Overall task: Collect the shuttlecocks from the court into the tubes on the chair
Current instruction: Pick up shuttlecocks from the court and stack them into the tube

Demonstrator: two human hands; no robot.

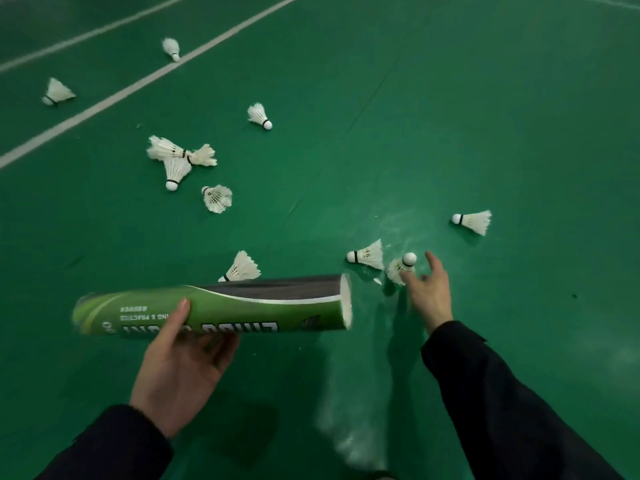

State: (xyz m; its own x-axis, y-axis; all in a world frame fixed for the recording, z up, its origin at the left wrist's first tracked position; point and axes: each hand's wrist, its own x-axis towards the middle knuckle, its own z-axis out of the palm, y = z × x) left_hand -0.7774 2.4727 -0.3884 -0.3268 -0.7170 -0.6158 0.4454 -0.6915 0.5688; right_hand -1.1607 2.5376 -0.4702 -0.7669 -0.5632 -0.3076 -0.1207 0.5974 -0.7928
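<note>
My left hand (180, 362) grips a green and grey shuttlecock tube (221, 308) from below. The tube lies level, with its open end (346, 303) pointing right. My right hand (427, 294) reaches down with spread fingers, and its fingertips touch the feathers of a shuttlecock (401, 268) that stands cork up. A second shuttlecock (369, 255) lies just left of it and a third (472, 221) further right. Another shuttlecock (242, 267) is partly hidden behind the tube. Several more shuttlecocks (180, 157) are scattered on the court to the upper left.
The green court floor (450, 116) carries white boundary lines (114, 95) at the upper left. A pale scuffed patch (398, 223) marks the floor near my right hand. No chair is in view.
</note>
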